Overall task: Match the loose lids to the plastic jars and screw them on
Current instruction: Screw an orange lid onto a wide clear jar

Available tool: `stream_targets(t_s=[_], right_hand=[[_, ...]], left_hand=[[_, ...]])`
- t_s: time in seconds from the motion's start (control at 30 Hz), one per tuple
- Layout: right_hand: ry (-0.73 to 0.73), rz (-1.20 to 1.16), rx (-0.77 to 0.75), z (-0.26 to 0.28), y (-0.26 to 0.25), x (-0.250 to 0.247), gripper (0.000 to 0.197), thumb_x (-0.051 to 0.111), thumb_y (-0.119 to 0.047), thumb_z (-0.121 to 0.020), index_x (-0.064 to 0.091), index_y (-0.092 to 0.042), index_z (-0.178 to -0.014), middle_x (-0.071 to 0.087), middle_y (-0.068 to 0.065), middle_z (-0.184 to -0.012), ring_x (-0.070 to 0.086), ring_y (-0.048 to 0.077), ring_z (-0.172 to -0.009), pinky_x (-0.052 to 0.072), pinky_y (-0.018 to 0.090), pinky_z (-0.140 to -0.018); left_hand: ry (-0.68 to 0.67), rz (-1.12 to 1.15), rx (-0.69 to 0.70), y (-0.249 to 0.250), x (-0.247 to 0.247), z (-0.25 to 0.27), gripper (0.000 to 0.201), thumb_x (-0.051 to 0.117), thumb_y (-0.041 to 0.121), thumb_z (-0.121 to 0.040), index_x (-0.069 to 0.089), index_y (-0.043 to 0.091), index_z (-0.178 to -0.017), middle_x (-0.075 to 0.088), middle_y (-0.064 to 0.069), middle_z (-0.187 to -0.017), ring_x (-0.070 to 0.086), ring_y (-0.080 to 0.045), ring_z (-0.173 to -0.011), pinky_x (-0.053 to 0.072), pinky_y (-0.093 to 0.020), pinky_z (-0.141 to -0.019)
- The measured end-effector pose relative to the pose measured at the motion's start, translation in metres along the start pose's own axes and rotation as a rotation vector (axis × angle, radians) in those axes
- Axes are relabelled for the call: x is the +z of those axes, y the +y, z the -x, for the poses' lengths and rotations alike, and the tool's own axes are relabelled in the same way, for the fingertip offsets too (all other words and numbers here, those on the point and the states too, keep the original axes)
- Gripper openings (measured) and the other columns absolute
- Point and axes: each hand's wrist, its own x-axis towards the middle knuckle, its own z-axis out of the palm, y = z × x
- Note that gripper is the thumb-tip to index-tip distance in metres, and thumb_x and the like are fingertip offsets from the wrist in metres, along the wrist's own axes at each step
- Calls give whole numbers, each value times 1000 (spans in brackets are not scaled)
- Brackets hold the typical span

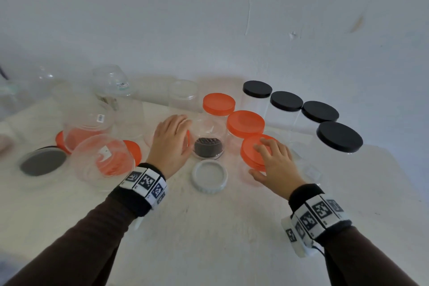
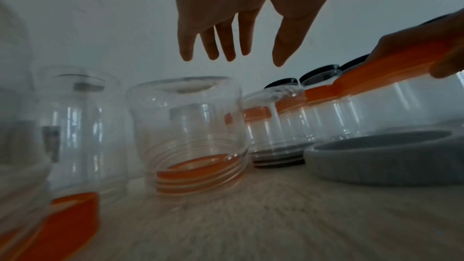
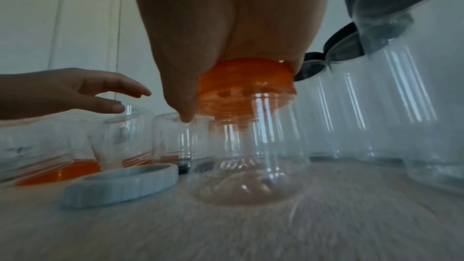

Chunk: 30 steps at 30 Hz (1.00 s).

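My right hand (image 1: pixel 263 158) grips an orange lid (image 1: pixel 249 146) from above; the lid sits on an upright clear jar (image 3: pixel 251 166). In the right wrist view the thumb (image 3: pixel 184 106) runs down the lid's side. My left hand (image 1: pixel 176 137) hovers open, fingers straight, just above an inverted clear jar (image 2: pixel 185 132) that stands over an orange lid (image 2: pixel 195 168). A loose white lid (image 1: pixel 209 175) lies between my hands. Behind it, another inverted jar (image 1: pixel 208 132) covers a black lid (image 1: pixel 208 147).
Two orange-lidded jars (image 1: pixel 245 123) and several black-lidded jars (image 1: pixel 339 136) stand at the back right. On the left, more inverted clear jars (image 1: pixel 102 158) stand over orange lids, and one jar covers a black lid (image 1: pixel 43 162). A white wall rises behind the table.
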Motion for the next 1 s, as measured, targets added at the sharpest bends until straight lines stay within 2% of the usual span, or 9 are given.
stream_targets(t_s=[0.07, 0.13, 0.43, 0.57, 0.63, 0.7, 0.77, 0.9, 1.0], right_hand=[[7, 19, 10, -2, -1, 2, 61, 61, -41, -84, 42, -12, -134, 34, 12, -142, 31, 34, -130, 21, 46, -111], [16, 12, 17, -4, 0, 1, 61, 61, -41, -84, 42, -12, -134, 35, 13, -142, 32, 35, -130, 21, 46, -111], [38, 17, 29, -5, 2, 4, 62, 55, -46, -87, 36, -16, -138, 29, 8, -145, 26, 29, -133, 17, 41, -113], [63, 11, 41, -6, 1, 6, 62, 56, -45, -86, 38, -15, -137, 32, 10, -145, 27, 31, -133, 18, 43, -113], [78, 11, 40, -6, 1, 7, 62, 58, -44, -85, 40, -13, -136, 34, 12, -143, 30, 32, -132, 19, 45, -112], [96, 10, 42, -6, 1, 7, 62, 60, -43, -84, 43, -12, -134, 37, 13, -142, 32, 34, -131, 21, 47, -111], [102, 8, 46, -5, 1, 8, 62, 61, -43, -84, 43, -11, -134, 37, 14, -141, 33, 35, -131, 23, 48, -110], [140, 2, 47, -3, 3, 10, 61, 64, -41, -82, 46, -9, -131, 41, 17, -139, 36, 38, -129, 27, 51, -108], [122, 2, 45, -3, 4, 11, 62, 60, -42, -84, 42, -11, -135, 36, 16, -143, 31, 37, -132, 23, 50, -110]], left_hand=[[-93, -58, -106, -5, 3, 0, 44, 52, 24, -86, 47, 6, -125, 44, -15, -137, 35, -35, -130, 33, -58, -100], [-168, -80, -184, -9, 6, 1, 46, 54, 25, -90, 44, 7, -131, 34, -14, -146, 25, -36, -136, 26, -59, -105], [-207, -68, -180, -6, 7, 3, 49, 60, 21, -85, 45, 9, -130, 31, -13, -148, 24, -36, -137, 24, -56, -107], [-158, 43, -65, 12, 5, 6, 48, 66, 13, -80, 51, 3, -124, 44, -16, -137, 36, -36, -129, 29, -52, -107], [-163, 120, 66, 29, 4, 10, 49, 67, 11, -78, 52, 2, -124, 48, -14, -131, 41, -31, -125, 29, -41, -108], [-252, 178, 165, 49, 5, 14, 52, 64, 16, -82, 47, 5, -130, 46, -9, -134, 38, -22, -127, 22, -26, -108], [-370, 189, 233, 64, 10, 18, 57, 61, 23, -86, 40, 8, -137, 40, -6, -141, 33, -18, -131, 18, -22, -108], [-607, 62, 306, 74, 25, 21, 71, 59, 34, -87, 25, 12, -145, 26, -5, -151, 22, -19, -138, 18, -33, -114], [-774, -100, 259, 69, 35, 23, 80, 57, 44, -87, 13, 18, -148, 6, -4, -157, 7, -21, -143, 13, -39, -116]])
